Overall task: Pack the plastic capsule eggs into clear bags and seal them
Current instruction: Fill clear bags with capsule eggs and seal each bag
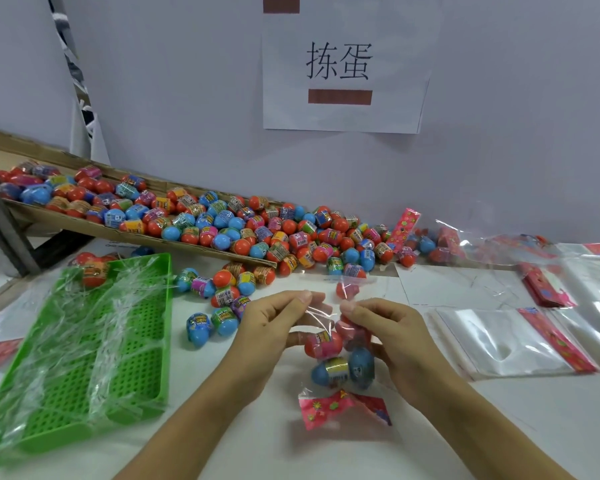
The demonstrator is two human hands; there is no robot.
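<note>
The left hand (274, 320) and the right hand (378, 327) each pinch the top of a clear bag (329, 341) with their fingers. Red and blue eggs (340, 362) sit inside it. The bag hangs just above the white surface (257, 438). More eggs (222, 223) lie at eleven o'clock.

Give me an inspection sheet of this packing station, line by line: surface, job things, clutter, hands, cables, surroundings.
Surface: white table.
Job's things: clear bag holding several eggs, pink header nearest the person; loose eggs spilling off a sloped cardboard chute; empty bags stacked at right.
Clutter: green tray with crumpled film; filled bags far right.
Hands: left hand and right hand pinch the bag's open end.
Cables: nothing seen.
Surroundings: white wall with paper sign.
</note>
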